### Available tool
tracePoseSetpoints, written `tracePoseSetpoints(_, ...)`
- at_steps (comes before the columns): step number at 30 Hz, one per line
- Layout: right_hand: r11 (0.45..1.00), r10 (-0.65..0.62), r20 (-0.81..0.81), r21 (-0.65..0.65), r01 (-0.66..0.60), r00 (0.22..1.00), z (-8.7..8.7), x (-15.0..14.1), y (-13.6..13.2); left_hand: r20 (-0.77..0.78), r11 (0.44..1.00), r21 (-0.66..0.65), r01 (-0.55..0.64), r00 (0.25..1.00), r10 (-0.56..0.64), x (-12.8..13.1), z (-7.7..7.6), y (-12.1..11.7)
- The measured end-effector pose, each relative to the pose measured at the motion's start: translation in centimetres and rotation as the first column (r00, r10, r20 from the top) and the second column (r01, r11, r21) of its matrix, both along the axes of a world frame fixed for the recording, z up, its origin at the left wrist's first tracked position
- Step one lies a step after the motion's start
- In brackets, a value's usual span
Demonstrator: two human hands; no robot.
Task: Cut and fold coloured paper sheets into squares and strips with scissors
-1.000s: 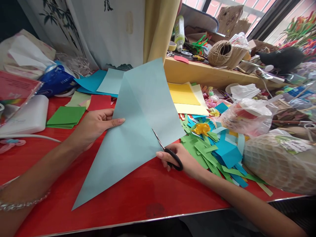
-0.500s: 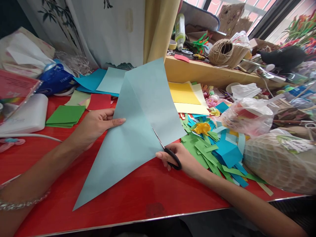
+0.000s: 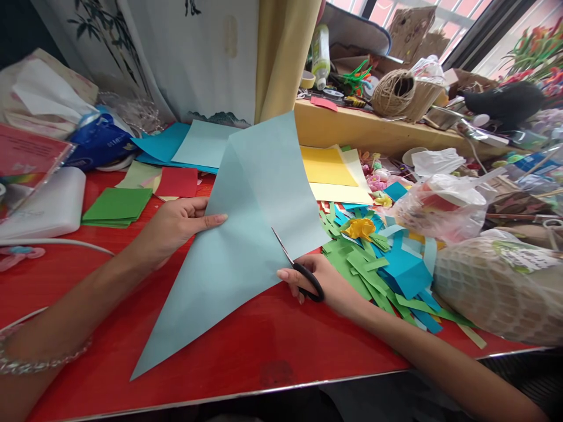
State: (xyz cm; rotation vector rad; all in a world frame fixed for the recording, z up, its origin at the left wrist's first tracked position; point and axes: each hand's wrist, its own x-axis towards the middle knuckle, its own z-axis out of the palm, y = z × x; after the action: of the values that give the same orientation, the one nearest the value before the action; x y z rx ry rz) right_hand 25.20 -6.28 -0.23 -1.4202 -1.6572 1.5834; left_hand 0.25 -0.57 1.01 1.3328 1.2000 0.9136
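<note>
A large sheet of light blue paper [image 3: 229,258] with a crease across it is held above the red table. My left hand [image 3: 182,225] pinches its left edge between thumb and fingers. In my right hand [image 3: 319,281] are black-handled scissors [image 3: 311,281], fingers wrapped around the loops. The scissors' blades lie at the paper's lower right edge, along the line of the crease; one blade shows on top, and the other is hidden behind the sheet. The paper's lower left corner points toward the table's front edge.
Green paper squares [image 3: 116,206] and a red square [image 3: 176,181] lie at left. Yellow sheets [image 3: 325,167] rest behind. Green and blue scraps [image 3: 369,264] pile up at right, beside a net-wrapped bundle [image 3: 492,287]. A cluttered ledge [image 3: 356,126] runs along the back.
My left hand has shifted slightly right with the paper's edge, and the sheet's top corner has dipped a little. My right hand and the scissors have barely moved.
</note>
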Motion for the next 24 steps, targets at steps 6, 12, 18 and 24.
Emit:
tracePoseSetpoints(6, 1.0, 0.006, -0.012, 0.008, -0.005, 1.0, -0.04, 0.03, 0.02, -0.025, 1.0, 0.016, -0.011, 1.0, 0.011, 0.15, -0.02, 0.05)
tracePoseSetpoints(12, 1.0, 0.003, -0.012, -0.001, -0.003, 1.0, 0.12, 0.02, -0.05, -0.018, 1.0, 0.014, 0.011, 1.0, -0.011, 0.12, -0.22, 0.06)
tracePoseSetpoints(18, 1.0, 0.008, -0.025, 0.002, -0.008, 1.0, -0.02, 0.0, -0.07, -0.005, 1.0, 0.019, 0.009, 1.0, -0.008, 0.15, -0.51, 0.3)
tracePoseSetpoints(24, 1.0, -0.002, -0.003, -0.008, 0.002, 1.0, 0.05, 0.04, 0.06, -0.003, 0.999, 0.015, 0.032, 0.999, -0.032, 0.08, -0.43, 0.0)
